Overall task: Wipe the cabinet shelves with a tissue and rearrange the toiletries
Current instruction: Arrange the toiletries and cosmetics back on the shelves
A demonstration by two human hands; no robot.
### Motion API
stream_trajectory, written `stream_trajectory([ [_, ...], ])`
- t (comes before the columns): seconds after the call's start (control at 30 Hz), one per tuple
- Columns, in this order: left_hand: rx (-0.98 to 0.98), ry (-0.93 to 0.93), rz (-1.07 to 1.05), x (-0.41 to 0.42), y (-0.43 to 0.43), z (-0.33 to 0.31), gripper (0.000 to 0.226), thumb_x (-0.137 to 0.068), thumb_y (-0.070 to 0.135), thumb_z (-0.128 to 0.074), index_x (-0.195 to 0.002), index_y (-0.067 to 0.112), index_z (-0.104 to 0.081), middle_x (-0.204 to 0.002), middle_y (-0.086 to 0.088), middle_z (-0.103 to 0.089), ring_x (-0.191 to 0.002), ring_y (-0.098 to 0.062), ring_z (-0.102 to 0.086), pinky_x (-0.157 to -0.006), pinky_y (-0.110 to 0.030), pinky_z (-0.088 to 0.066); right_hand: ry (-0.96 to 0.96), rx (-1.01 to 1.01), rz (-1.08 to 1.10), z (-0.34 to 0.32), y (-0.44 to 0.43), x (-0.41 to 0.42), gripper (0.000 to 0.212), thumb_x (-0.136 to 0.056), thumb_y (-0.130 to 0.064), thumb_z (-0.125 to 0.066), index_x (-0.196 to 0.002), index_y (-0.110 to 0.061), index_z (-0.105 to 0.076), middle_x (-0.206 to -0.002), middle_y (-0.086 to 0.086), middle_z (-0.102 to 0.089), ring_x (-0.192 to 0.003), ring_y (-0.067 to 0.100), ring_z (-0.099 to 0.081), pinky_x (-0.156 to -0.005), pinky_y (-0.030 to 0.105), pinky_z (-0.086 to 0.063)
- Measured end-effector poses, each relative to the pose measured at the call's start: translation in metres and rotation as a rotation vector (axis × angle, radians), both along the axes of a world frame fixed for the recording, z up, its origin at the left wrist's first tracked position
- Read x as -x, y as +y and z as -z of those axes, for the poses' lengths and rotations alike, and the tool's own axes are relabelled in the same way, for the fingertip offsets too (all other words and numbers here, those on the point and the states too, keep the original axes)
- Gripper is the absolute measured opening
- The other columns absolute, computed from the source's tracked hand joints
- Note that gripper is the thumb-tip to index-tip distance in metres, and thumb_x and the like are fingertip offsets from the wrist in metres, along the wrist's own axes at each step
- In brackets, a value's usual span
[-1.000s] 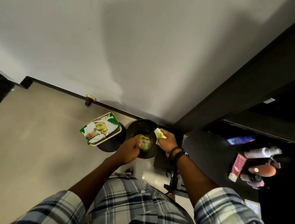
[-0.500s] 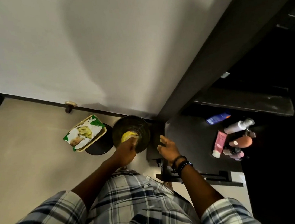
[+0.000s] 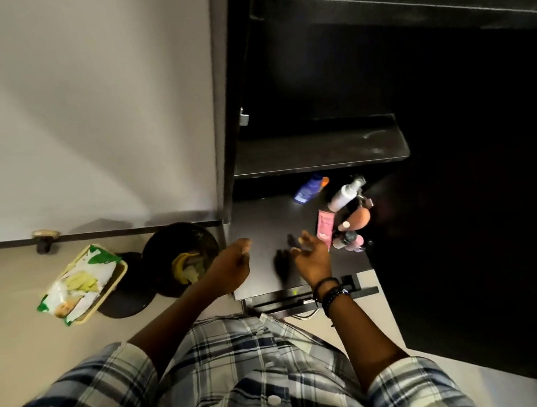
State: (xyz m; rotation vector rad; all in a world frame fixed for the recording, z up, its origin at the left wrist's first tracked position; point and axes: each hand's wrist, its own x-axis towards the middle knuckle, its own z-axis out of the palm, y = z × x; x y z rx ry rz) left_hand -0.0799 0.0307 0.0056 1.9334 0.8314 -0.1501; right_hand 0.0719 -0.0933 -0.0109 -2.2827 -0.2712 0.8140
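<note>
Both hands empty, left hand (image 3: 231,267) fingers loosely curled, right hand (image 3: 312,258) fingers spread; toiletries (image 3: 346,224) just beyond right fingertips; labels unreadable.

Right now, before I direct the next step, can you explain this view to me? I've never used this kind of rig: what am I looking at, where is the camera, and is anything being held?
There is no machine here: a person works with two bare hands. The one picture comes from a wide-angle camera on their head, looking down past a plaid shirt.

The left hand and right hand hover above the dark lower shelf of an open cabinet; both look empty, fingers loosely spread.

At the shelf's right end is a cluster of toiletries: a blue tube, a white bottle, a pink tube and a few smaller items too dark to name.

On the floor to the left are a dark bin with yellowish waste inside and a wipes pack on a tray.
</note>
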Motion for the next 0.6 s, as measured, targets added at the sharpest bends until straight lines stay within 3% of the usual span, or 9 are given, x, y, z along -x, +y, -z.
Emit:
stream_trajectory([
  [0.1, -0.054, -0.038, 0.074, -0.029, -0.009, 0.012, 0.080, -0.086, 0.051, -0.020, -0.120, -0.013, -0.052, -0.117, -0.031, -0.059, -0.112, -0.043, -0.056, -0.102, -0.049, -0.042, -0.105, -0.002, 0.084, -0.003, -0.019, -0.029, 0.043, -0.086, -0.004, -0.059, -0.129, -0.007, -0.052, -0.123, 0.014, -0.058, -0.116, 0.030, -0.055, -0.090, 0.023, -0.041],
  [0.2, -0.097, 0.026, 0.095, -0.059, -0.018, 0.006, 0.075, -0.084, 0.049, -0.023, -0.129, -0.005, -0.049, -0.131, -0.024, -0.054, -0.123, -0.036, -0.051, -0.108, -0.040, -0.036, -0.192, -0.068, 0.202, -0.008, -0.026, -0.052, 0.034, -0.084, -0.003, -0.062, -0.118, -0.004, -0.060, -0.106, 0.019, -0.066, -0.099, 0.032, -0.063, -0.085, 0.020, -0.045],
  [0.33, -0.162, -0.008, 0.044, -0.099, -0.024, -0.006, 0.069, -0.081, 0.044, -0.031, -0.136, 0.005, -0.044, -0.130, -0.018, -0.056, -0.119, -0.033, -0.054, -0.101, -0.035, -0.038, -0.295, -0.096, 0.169, -0.014, -0.023, -0.074, 0.032, -0.083, -0.007, -0.065, -0.115, -0.007, -0.063, -0.089, 0.010, -0.069, -0.079, 0.022, -0.065, -0.077, 0.026, -0.051],
  [0.5, -0.301, -0.096, 0.173, -0.143, -0.016, -0.002, 0.072, -0.083, 0.041, -0.027, -0.141, -0.001, -0.031, -0.148, -0.023, -0.030, -0.137, -0.036, -0.031, -0.113, -0.039, -0.024, -0.390, -0.138, 0.062, -0.016, -0.014, -0.099, 0.039, -0.083, -0.003, -0.062, -0.121, -0.006, -0.059, -0.107, 0.012, -0.064, -0.093, 0.023, -0.064, -0.087, 0.036, -0.054],
  [0.6, -0.368, -0.048, 0.177, -0.172, -0.014, -0.012, 0.058, -0.090, 0.021, -0.042, -0.144, 0.004, -0.027, -0.148, -0.019, -0.030, -0.135, -0.035, -0.031, -0.113, -0.040, -0.026, -0.397, -0.114, 0.052, -0.013, -0.018, -0.110, 0.042, -0.083, -0.004, -0.063, -0.124, -0.006, -0.058, -0.113, 0.012, -0.064, -0.100, 0.024, -0.062, -0.092, 0.036, -0.052],
])
